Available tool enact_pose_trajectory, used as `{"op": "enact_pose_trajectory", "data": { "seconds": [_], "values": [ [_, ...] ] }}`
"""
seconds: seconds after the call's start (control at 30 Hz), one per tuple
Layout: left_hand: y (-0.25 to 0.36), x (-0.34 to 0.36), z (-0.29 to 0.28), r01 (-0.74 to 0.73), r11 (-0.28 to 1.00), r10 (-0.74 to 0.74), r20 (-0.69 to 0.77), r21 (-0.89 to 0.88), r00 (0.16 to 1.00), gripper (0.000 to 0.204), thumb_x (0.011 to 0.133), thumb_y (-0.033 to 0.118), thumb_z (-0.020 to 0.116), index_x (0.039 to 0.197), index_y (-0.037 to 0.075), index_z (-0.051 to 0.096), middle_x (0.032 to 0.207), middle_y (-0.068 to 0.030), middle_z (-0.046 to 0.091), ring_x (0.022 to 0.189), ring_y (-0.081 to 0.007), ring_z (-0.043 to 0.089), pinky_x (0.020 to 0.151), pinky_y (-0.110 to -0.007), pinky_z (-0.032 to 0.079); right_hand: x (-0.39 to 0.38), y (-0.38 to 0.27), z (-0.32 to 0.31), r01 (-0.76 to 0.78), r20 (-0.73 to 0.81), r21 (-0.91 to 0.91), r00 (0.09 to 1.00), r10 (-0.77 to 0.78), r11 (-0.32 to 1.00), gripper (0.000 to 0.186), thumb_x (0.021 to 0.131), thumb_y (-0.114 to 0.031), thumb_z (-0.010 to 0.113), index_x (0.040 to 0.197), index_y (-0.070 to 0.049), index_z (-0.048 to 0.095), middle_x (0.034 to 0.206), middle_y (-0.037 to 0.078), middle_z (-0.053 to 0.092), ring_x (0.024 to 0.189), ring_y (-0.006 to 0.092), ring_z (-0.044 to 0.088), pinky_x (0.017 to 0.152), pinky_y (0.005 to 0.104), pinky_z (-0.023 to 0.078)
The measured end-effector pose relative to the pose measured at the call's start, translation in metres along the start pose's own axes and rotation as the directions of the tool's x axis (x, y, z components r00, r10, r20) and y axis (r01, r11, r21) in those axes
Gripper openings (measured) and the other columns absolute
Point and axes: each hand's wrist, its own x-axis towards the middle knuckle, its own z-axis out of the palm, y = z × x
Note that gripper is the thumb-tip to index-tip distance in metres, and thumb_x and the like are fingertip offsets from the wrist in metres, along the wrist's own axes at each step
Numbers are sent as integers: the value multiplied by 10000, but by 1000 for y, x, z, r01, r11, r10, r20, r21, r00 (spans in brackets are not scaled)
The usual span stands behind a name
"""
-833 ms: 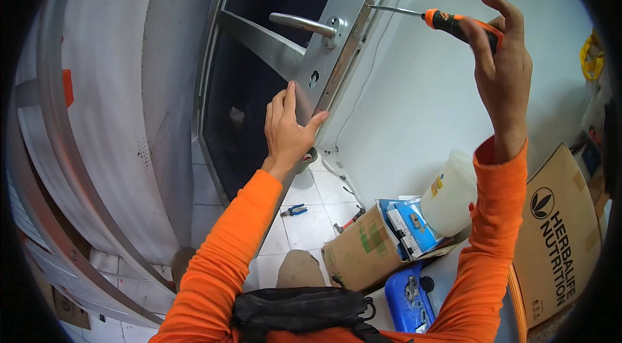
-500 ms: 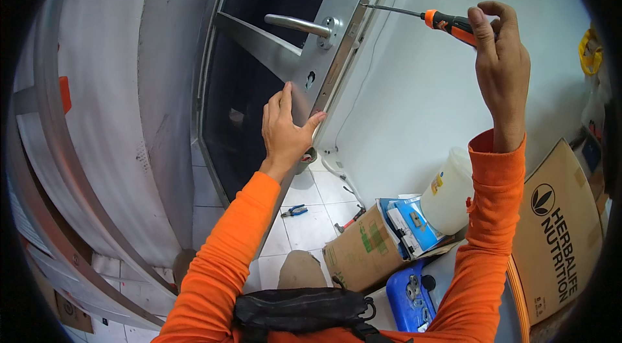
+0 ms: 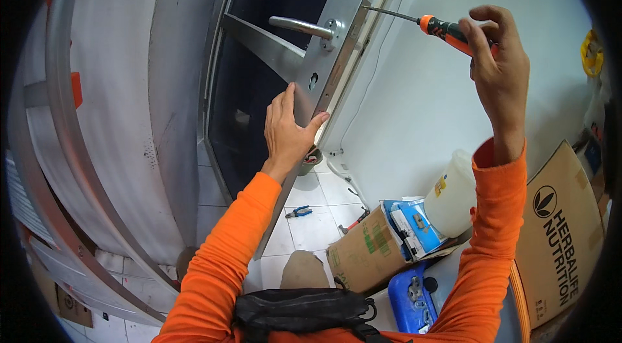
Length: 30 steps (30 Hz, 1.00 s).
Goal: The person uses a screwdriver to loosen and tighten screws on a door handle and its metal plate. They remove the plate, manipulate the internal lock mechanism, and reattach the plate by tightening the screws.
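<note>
Step in hand: driving a screw at the lock faceplate [image 3: 343,51] on the door's edge, judged from the tool position.
Right hand: the right hand [image 3: 495,68] is clenched around the orange-and-black handle of the screwdriver [image 3: 440,27], held high and out to the right of the door.
Tool position: the shaft runs leftward, its tip meeting the upper part of the faceplate; whether it sits in a screw head is too small to tell.
Left hand: the left hand [image 3: 288,129] grasps nothing; it lies flat and open against the aluminium door [image 3: 317,77], below the lever handle [image 3: 301,25] and the keyhole.
Bracing: keep that palm pressed on the door leaf so the door does not swing under tool pressure.
Alignment: keep the shaft square to the faceplate; a slanted shaft is likely to slip out and scar the metal.
Pressure: push along the shaft while turning, wrist in line with the handle.
Surroundings: pliers [image 3: 298,212] lie on the tiled floor [image 3: 317,229] below; a cardboard box [image 3: 363,255] stands near them.
</note>
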Motion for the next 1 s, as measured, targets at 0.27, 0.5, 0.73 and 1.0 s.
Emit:
{"op": "enact_pose_trajectory", "data": {
  "seconds": [0.27, 0.5, 0.73, 1.0],
  "values": [
    [17, 86, -20, 236, 809, -325, -74, -538, 943, 953, 873, 480, 788, 1545, -36, 351, 1408, -241, 517, 1302, -369, 505, 1082, -442, 405, -3, 0, -4, 69, -15, 83, 998, -68, 994, 333, 945, -101, 730, 1254, -87, 609, 1089, 137, 726, 866, 194, 723, 772, 326, 610],
    [43, 168, -40, 548, 396, -427, 381, -736, 820, 362, 955, 365, 690, 1095, 32, 683, 1109, -129, 692, 1010, -213, 628, 903, -371, 512, 0, 19, 1, 357, -78, -121, 927, -367, 926, 255, 987, -175, 702, 1200, -63, 619, 927, 121, 720, 724, 204, 693, 652, 315, 554],
    [38, 169, -44, 557, 461, -401, 398, -690, 825, 237, 953, 285, 665, 917, 51, 668, 915, -78, 658, 895, -194, 657, 865, -355, 567, 1, -8, -4, -224, 58, -201, 969, 240, 954, 377, 884, -167, 809, 1175, -35, 609, 971, 111, 659, 809, 246, 668, 742, 331, 577],
    [61, 168, -33, 337, 748, -329, 120, -571, 937, 1206, 843, 371, 822, 1613, -87, 16, 1280, -330, 585, 1139, -333, 649, 1065, -461, 480, 3, 0, 7, 35, -99, -31, 994, -38, 999, 197, 982, -174, 713, 1119, -42, 661, 895, 86, 706, 711, 116, 613, 643, 268, 515]
  ]
}}
